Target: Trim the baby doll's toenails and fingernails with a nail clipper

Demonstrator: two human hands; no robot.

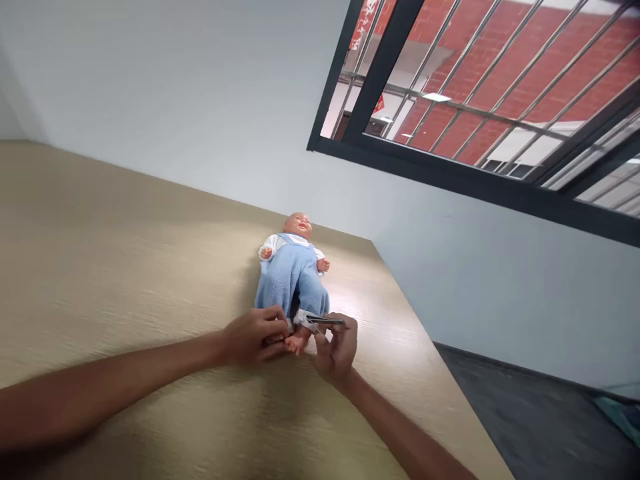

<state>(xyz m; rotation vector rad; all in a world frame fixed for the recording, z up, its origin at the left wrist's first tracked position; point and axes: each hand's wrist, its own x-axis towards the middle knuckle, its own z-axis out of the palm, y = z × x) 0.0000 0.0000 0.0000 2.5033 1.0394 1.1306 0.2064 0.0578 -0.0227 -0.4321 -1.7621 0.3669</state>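
A baby doll (293,273) in a blue romper and white shirt lies on its back on the wooden table (125,267), head away from me. My left hand (253,335) grips one of the doll's feet at the bottom of the romper. My right hand (336,348) holds a small metal nail clipper (325,321) against the doll's other bare foot (299,342). Both hands touch the doll's lower end.
The table's right edge (425,333) runs diagonally, with dark floor (540,427) beyond it. A pale wall stands behind the table. A dark-framed barred window (475,100) is at the upper right.
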